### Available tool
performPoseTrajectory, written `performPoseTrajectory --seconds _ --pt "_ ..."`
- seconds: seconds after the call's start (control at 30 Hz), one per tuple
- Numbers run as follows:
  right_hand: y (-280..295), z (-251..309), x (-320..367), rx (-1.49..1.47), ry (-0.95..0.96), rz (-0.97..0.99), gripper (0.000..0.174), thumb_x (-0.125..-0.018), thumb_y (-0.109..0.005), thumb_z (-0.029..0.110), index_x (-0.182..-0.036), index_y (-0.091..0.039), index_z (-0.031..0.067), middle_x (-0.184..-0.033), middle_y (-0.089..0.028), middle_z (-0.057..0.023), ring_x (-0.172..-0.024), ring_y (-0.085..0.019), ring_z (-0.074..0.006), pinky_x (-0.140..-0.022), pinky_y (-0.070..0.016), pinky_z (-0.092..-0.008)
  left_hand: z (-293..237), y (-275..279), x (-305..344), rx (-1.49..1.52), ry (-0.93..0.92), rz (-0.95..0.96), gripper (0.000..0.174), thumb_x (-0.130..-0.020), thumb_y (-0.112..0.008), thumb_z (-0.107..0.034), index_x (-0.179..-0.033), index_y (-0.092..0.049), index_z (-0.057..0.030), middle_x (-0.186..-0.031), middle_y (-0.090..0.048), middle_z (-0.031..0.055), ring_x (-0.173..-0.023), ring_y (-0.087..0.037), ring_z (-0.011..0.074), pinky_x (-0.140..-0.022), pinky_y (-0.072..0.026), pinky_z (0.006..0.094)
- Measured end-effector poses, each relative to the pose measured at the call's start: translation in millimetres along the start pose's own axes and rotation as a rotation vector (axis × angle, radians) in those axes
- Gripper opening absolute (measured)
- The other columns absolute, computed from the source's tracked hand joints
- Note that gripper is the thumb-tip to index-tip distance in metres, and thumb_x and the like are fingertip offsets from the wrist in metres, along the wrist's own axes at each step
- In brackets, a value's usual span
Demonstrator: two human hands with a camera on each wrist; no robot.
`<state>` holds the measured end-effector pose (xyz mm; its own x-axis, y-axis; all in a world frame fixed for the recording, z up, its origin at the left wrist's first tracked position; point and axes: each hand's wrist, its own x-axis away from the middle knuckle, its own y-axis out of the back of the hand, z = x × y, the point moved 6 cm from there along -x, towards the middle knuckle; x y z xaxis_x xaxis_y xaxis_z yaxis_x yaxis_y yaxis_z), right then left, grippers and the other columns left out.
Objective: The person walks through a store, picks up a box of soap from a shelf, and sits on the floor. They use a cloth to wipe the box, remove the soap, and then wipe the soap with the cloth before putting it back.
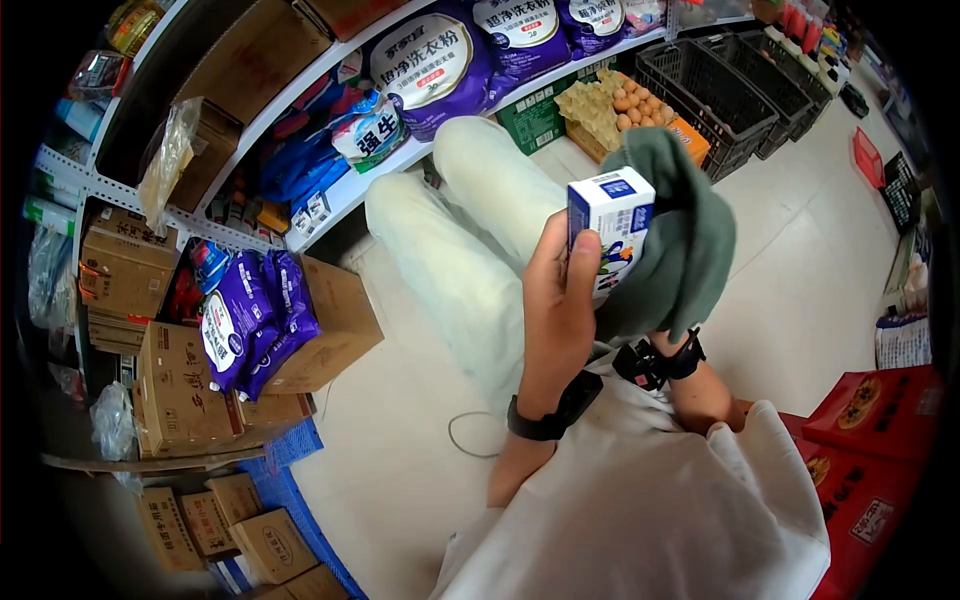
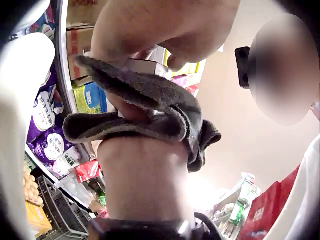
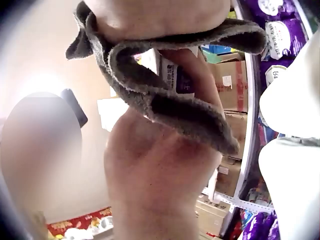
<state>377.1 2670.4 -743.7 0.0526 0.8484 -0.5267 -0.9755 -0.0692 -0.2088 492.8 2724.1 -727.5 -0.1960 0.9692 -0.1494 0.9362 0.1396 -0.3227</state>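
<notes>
Upright in my left hand (image 1: 556,310) is a small white and blue carton (image 1: 618,218) with printed characters and a colourful picture. My thumb lies along its near face, and the fingers wrap behind. A thick grey-green cloth (image 1: 685,230) hangs in folds against the carton's right side. My right hand (image 3: 155,17) grips this cloth; in the head view the folds cover the hand, and only its wrist and strap show. From the left wrist side, the cloth (image 2: 145,92) loops around the right hand's fingers, below the carton (image 2: 147,66).
Shelves with purple detergent bags (image 1: 430,65) stand ahead, beside a box of eggs (image 1: 640,105) and black crates (image 1: 700,95). Cardboard boxes (image 1: 185,385) and more purple bags (image 1: 258,320) are at left. Red boxes (image 1: 870,420) stand at right. My knees (image 1: 455,200) extend forward below.
</notes>
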Motion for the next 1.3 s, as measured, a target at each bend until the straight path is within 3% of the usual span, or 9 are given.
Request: performPoseTrajectory --seconds 0.1,0.23,0.37,0.47,0.63,0.93,1.03,1.13,1.3 --pt "-3 -5 -1 -0.012 0.005 -0.015 0.063 -0.1 -0.06 0.043 -0.138 -0.052 -0.0068 -0.125 -0.06 -0.0119 -0.118 -0.055 -0.0177 -0.104 -0.0423 -0.0314 -8 4 -1 -0.114 -0.106 -0.034 0.029 -0.108 -0.052 -0.019 -0.123 -0.059 0.005 -0.106 -0.067 0.0057 -0.095 -0.06 0.008 -0.085 -0.049 0.0235" --pt "-3 -8 2 -0.077 0.047 -0.059 0.047 -0.106 -0.054 0.035 -0.128 -0.057 -0.0061 -0.115 -0.063 -0.0087 -0.104 -0.058 -0.0149 -0.094 -0.0464 -0.029 -12 11 2 -0.119 -0.089 -0.018 0.028 -0.105 -0.059 -0.014 -0.125 -0.059 0.0048 -0.105 -0.068 0.0053 -0.092 -0.06 0.0075 -0.083 -0.0491 0.0236" --pt "-3 -4 0 -0.041 0.076 -0.062 0.036 -0.109 -0.05 0.028 -0.12 -0.06 -0.0047 -0.107 -0.064 -0.0045 -0.097 -0.058 -0.011 -0.086 -0.0475 -0.0258 -8 10 2 -0.062 -0.094 -0.003 0.034 -0.101 -0.066 -0.009 -0.129 -0.055 0.0053 -0.107 -0.068 0.0072 -0.095 -0.062 0.009 -0.086 -0.0502 0.0243" --pt "4 -14 2 -0.099 -0.059 -0.11 0.035 -0.106 -0.056 0.027 -0.121 -0.06 -0.0045 -0.109 -0.064 -0.0025 -0.098 -0.057 -0.0096 -0.087 -0.0472 -0.0249 -10 4 4 -0.049 -0.125 0.039 0.042 -0.098 -0.071 -0.009 -0.133 -0.053 0.0056 -0.111 -0.068 0.009 -0.099 -0.063 0.0103 -0.089 -0.0507 0.0249" --pt "8 -16 1 -0.18 -0.038 -0.128 0.032 -0.101 -0.064 0.02 -0.124 -0.061 -0.0032 -0.11 -0.065 -0.0009 -0.097 -0.057 -0.008 -0.086 -0.048 -0.0241 -10 1 5 -0.099 -0.132 0.083 0.048 -0.095 -0.076 -0.011 -0.134 -0.052 0.0058 -0.117 -0.066 0.0107 -0.101 -0.064 0.0115 -0.091 -0.0509 0.0253" --pt "11 -7 2 0.033 0.039 -0.132 0.038 -0.098 -0.066 0.027 -0.122 -0.06 -0.002 -0.107 -0.065 -0.003 -0.095 -0.058 -0.0091 -0.083 -0.0489 -0.0264 -7 2 7 -0.013 -0.153 0.02 0.034 -0.099 -0.068 -0.006 -0.129 -0.058 0.0083 -0.113 -0.068 0.0093 -0.102 -0.063 0.0114 -0.092 -0.0513 0.0263" --pt "13 -5 3 0.085 0.017 -0.111 0.043 -0.098 -0.064 0.032 -0.124 -0.059 -0.0024 -0.113 -0.063 -0.0056 -0.101 -0.057 -0.0122 -0.088 -0.0467 -0.0284 -9 3 9 -0.029 -0.151 0.008 0.033 -0.102 -0.065 -0.009 -0.129 -0.057 0.0087 -0.115 -0.069 0.0101 -0.103 -0.063 0.0118 -0.093 -0.0511 0.0266" --pt "10 1 5 0.09 0.04 -0.067 0.049 -0.098 -0.062 0.037 -0.127 -0.058 -0.0027 -0.118 -0.062 -0.0081 -0.107 -0.056 -0.0152 -0.093 -0.0446 -0.0303 -3 8 7 -0.033 -0.08 -0.021 0.042 -0.108 -0.053 -0.024 -0.133 -0.054 0.0091 -0.118 -0.07 0.0176 -0.101 -0.07 0.0203 -0.091 -0.0554 0.0318" --pt "6 2 3 0.094 0.052 -0.022 0.059 -0.098 -0.059 0.045 -0.132 -0.056 -0.0032 -0.127 -0.059 -0.0123 -0.117 -0.054 -0.0203 -0.101 -0.0411 -0.0337 -7 9 4 0.104 -0.059 -0.078 0.043 -0.109 -0.044 -0.032 -0.131 -0.05 0.0048 -0.108 -0.071 0.02 -0.09 -0.075 0.0259 -0.078 -0.0616 0.0342"
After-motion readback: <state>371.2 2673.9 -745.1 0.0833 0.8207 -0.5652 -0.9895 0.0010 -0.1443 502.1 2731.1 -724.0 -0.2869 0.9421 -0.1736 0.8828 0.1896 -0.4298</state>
